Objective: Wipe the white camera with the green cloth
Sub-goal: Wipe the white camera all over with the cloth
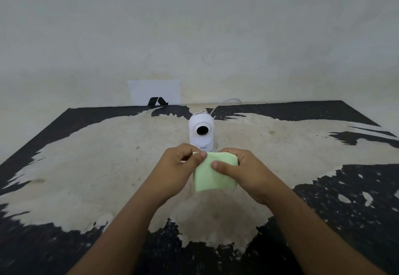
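Note:
The white camera (201, 130) stands upright on the worn table, its round black lens facing me and a white cable running off behind it. Just in front of it I hold the folded pale green cloth (212, 176) above the table with both hands. My left hand (180, 168) pinches the cloth's upper left corner between thumb and fingers. My right hand (241, 171) grips the cloth's right side, thumb pressed on top. The cloth hides the camera's lower front edge. Neither hand touches the camera.
The table (90, 166) has a black top with large beige worn patches. A white card (154, 91) with a black mark leans against the wall behind the table's far edge. The plain wall rises close behind.

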The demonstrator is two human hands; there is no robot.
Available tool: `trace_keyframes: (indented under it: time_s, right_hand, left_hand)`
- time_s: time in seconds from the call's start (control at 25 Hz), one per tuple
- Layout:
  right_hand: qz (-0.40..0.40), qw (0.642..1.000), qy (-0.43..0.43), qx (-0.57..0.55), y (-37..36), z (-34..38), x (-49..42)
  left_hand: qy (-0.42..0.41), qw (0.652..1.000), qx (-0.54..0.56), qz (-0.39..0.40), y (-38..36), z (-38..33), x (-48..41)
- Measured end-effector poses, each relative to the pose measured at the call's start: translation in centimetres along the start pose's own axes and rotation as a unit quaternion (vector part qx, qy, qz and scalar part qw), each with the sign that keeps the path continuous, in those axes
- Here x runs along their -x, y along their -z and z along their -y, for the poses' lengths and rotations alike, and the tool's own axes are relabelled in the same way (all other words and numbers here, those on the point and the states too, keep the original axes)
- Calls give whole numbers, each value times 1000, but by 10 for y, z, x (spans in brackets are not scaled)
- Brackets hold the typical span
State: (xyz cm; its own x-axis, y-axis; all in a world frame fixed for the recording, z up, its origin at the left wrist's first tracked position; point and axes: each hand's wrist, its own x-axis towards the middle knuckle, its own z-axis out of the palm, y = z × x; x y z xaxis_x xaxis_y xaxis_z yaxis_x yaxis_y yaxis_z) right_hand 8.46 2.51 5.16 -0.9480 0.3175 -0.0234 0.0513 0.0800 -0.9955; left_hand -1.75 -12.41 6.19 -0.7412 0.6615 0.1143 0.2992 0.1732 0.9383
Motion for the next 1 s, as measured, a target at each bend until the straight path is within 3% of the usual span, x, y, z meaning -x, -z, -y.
trace_keyframes:
  time_s: [0.12, 0.24, 0.32, 0.4, 0.48, 0.64, 0.76, 1.0]
  right_hand:
    - [-123, 992, -14, 5, 7, -5, -21]
    - [-263, 964, -12, 24, 24, -5, -55]
    - [-312, 947, 10, 71, 29, 2, -77]
    - [-336, 930, 37, 145, 28, 8, -94]
    - [-330, 918, 75, 205, 19, 13, -105]
    - [-214, 940, 126, 234, -3, 9, -118]
    - [-167, 937, 136, 276, -10, 2, -125]
    - [-200, 950, 95, 222, -10, -17, -128]
  left_hand:
    - [15, 998, -39, -50, 2, 15, -18]
    - [56, 982, -171, -56, 1, 41, -48]
    - [76, 959, -270, -47, -6, 56, -71]
    - [90, 955, -278, -45, -14, 62, -90]
    - [90, 965, -245, -35, -19, 69, -105]
    - [77, 966, -244, -44, -23, 85, -119]
    - [80, 964, -248, -52, -23, 89, -125]
    - [36, 961, -268, -64, -22, 93, -124]
